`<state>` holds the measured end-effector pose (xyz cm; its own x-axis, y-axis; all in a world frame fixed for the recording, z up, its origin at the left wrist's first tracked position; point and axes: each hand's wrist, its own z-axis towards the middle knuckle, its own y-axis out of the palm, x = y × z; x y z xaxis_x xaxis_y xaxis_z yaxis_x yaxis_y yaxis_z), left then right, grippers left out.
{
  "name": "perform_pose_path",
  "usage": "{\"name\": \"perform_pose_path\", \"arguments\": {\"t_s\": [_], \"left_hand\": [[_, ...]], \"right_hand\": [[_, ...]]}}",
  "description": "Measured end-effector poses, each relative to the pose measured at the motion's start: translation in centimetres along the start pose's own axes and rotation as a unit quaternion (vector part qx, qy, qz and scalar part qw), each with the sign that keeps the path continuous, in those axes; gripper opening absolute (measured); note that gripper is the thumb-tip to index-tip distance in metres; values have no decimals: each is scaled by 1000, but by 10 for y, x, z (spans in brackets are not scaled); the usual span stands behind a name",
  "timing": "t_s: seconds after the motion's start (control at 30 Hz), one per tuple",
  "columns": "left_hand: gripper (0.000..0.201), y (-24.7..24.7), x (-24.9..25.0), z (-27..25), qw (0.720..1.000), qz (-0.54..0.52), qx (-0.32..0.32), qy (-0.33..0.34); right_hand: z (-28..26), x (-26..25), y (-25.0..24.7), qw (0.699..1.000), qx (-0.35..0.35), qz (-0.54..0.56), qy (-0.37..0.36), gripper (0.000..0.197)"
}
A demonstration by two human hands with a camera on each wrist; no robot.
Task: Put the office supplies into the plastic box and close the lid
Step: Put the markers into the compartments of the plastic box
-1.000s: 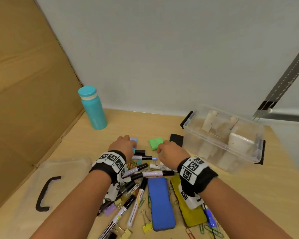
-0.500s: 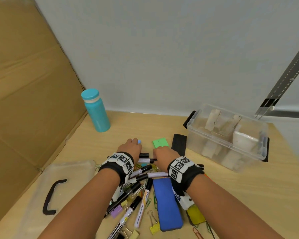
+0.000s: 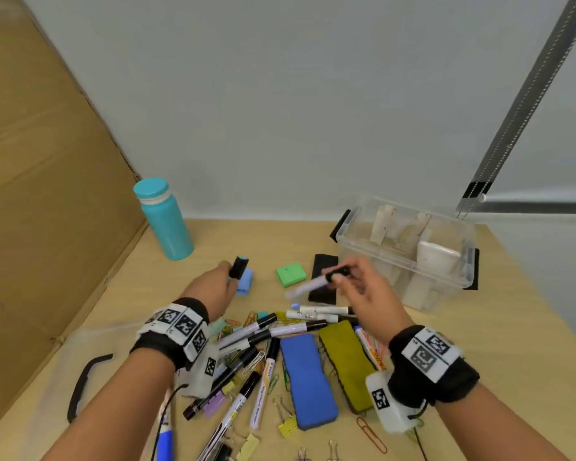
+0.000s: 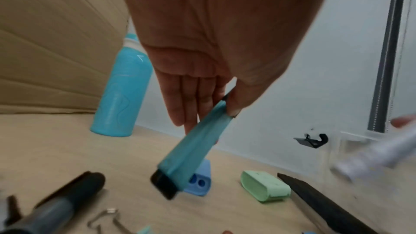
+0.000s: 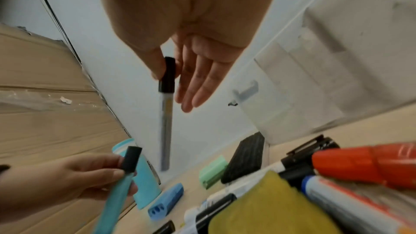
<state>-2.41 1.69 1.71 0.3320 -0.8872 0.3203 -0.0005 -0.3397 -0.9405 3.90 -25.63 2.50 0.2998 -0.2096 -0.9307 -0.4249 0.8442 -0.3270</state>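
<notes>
My left hand pinches a teal marker with a black cap, held a little above the table near the blue sharpener. My right hand pinches a white marker by its black cap, just left of the clear plastic box. The box stands open at the right with whitish items inside. Its translucent lid with a black handle lies flat at the left. Several markers, a blue eraser and an olive eraser lie between my wrists.
A teal bottle stands at the back left beside a cardboard wall. A green sharpener and a black eraser lie in front of the box. Paper clips and binder clips are scattered near the front edge.
Both hands have risen off the pile, each with a marker pinched in it. The right hand has moved right, closer to the box.
</notes>
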Motion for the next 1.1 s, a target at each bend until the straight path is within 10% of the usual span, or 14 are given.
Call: {"name": "perform_pose_path", "arguments": {"t_s": [0.4,0.77,0.93,1.1], "left_hand": [[31,22,-14,-40,988,61,-144,-12],[38,28,-7,-31,975,117,-187,-34],[31,26,-9,-20,984,92,-151,-22],[25,28,-8,-15,991,70,-118,5]], "right_hand": [[23,-10,-31,972,190,138,-7,21],[61,-24,-82,942,333,48,-1,18],[104,2,-97,952,232,-19,197,44],[127,19,-90,898,104,-270,330,54]]}}
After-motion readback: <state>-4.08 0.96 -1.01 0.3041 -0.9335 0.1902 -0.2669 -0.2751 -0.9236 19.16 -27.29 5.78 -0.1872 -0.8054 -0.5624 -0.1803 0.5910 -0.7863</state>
